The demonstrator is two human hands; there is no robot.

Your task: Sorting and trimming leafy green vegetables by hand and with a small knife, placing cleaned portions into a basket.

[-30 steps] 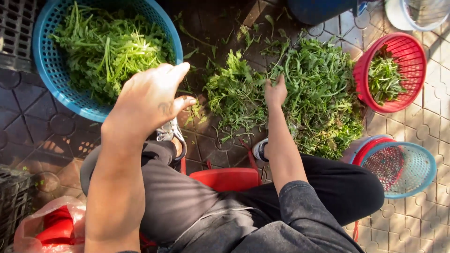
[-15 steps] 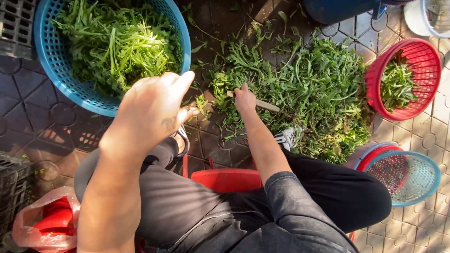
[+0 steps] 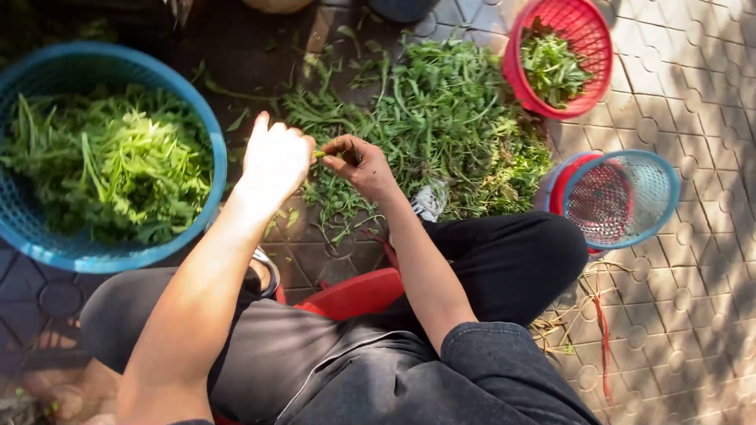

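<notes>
Head cam: I see both hands meet over the paved floor (image 3: 693, 94). Left hand (image 3: 274, 161) & right hand (image 3: 364, 164), fingers closed, pinch one green stem (image 3: 319, 154) betw. them, just in front of the greens pile (image 3: 441, 118). Blue basket (image 3: 206, 118) at left.

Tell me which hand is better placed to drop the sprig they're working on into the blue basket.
Left, probably. The left hand pinches one end of the green sprig and sits right beside the rim of the blue basket. The right hand holds the other end, farther from it, nearer the heap of greens.
</notes>
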